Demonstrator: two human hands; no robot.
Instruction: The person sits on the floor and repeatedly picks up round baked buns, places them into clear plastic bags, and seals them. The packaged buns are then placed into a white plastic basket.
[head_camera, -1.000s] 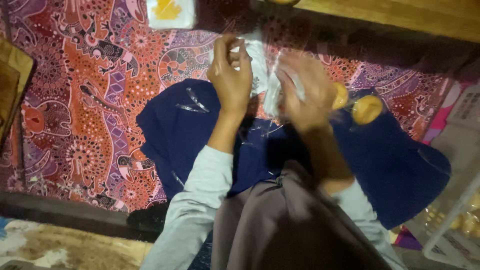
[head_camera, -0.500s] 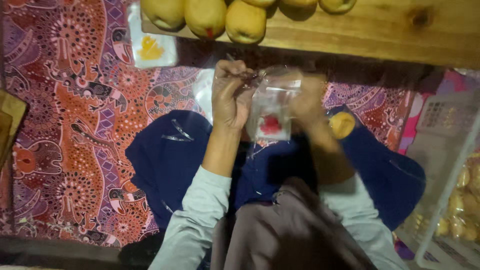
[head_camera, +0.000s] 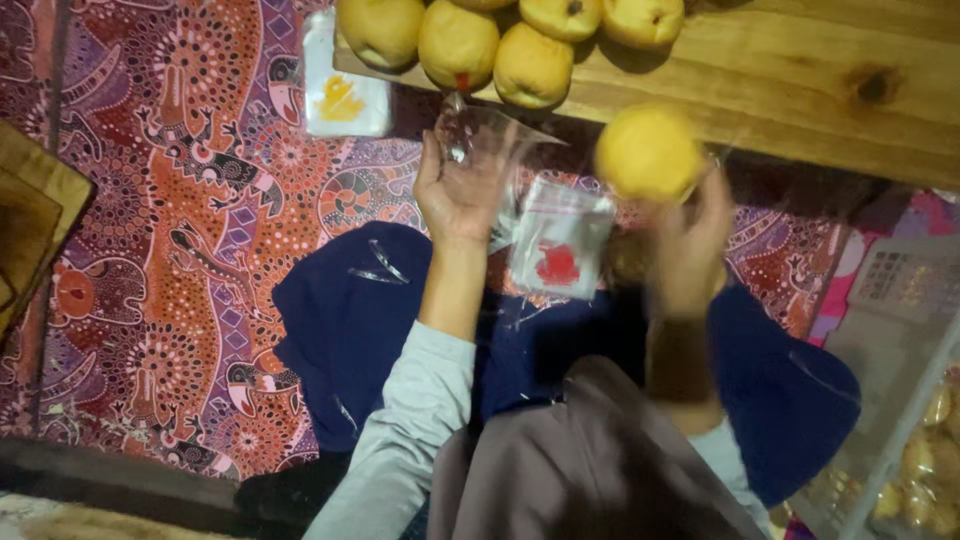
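The left hand (head_camera: 462, 190) grips a clear plastic bag (head_camera: 520, 215) (red mark on its lower part) above a navy cloth (head_camera: 350, 320). The right hand (head_camera: 690, 250), blurred, has its fingers closed around a yellow fruit (head_camera: 650, 153), just below the wooden board (head_camera: 780, 80) bearing more yellow fruits (head_camera: 455, 40)

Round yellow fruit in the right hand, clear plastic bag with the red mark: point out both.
Round yellow fruit (head_camera: 650, 152), head view, middle of its skin.
Clear plastic bag with the red mark (head_camera: 560, 242), head view, on the bag's front.
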